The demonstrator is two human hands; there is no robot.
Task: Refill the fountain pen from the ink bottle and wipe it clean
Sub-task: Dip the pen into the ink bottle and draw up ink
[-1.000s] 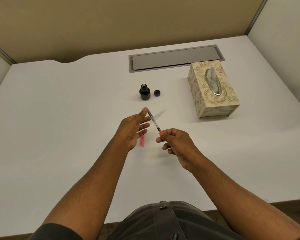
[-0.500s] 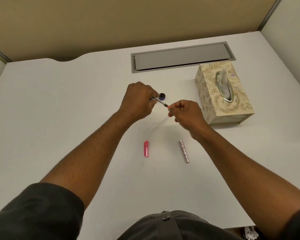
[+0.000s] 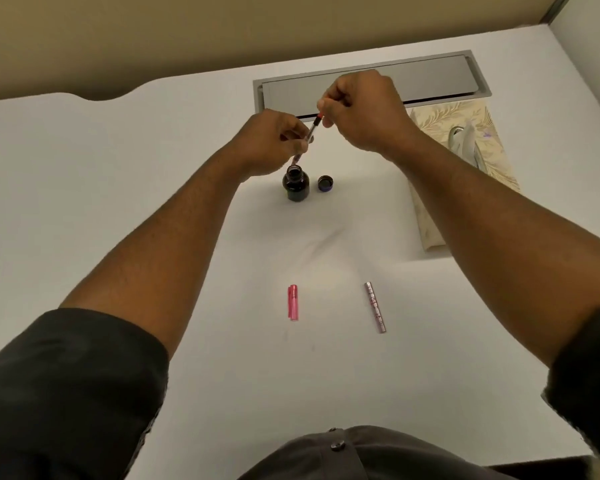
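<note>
The open dark ink bottle [image 3: 296, 184] stands on the white desk, its blue-lined cap [image 3: 325, 183] lying just to its right. Above the bottle I hold the pen's inner section with its clear converter [image 3: 311, 132], tilted, its lower end pointing down at the bottle's mouth. My left hand [image 3: 272, 145] grips the lower part of it. My right hand [image 3: 362, 107] pinches the red knob at its upper end. Whether the nib touches the ink is hidden by my left hand. The pink pen cap [image 3: 293, 302] and the silver-pink barrel [image 3: 374, 307] lie nearer to me.
A floral tissue box [image 3: 465, 133] with a tissue sticking up stands at the right, partly behind my right forearm. A grey metal cable hatch [image 3: 430, 77] is set into the desk at the back. A beige partition rises behind the desk.
Both hands have lifted with the pen section and tipped it steeply, nib end down over the bottle's mouth. My head has moved closer over the desk.
</note>
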